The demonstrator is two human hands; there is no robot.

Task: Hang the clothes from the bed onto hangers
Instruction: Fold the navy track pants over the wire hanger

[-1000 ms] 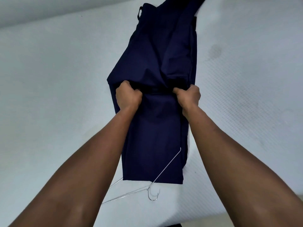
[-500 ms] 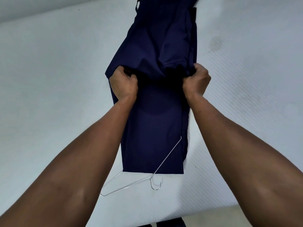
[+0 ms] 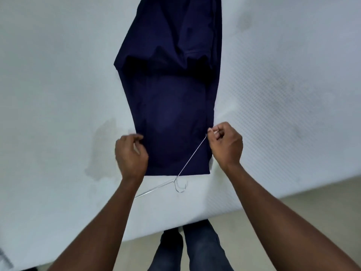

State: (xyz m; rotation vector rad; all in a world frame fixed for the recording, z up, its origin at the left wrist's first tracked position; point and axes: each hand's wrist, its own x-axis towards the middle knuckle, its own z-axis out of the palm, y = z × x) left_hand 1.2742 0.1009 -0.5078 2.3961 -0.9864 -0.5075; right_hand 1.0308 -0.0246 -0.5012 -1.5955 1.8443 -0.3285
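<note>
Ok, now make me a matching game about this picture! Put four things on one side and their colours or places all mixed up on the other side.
Things:
1. trousers
2. wire hanger
3. mattress
4. right hand

Colours or places:
A. white
B. navy blue
C. at the far corner of the hanger, by the trousers' right edge
D. silver

Right pairs: 1-B, 2-D, 3-A, 4-C.
</note>
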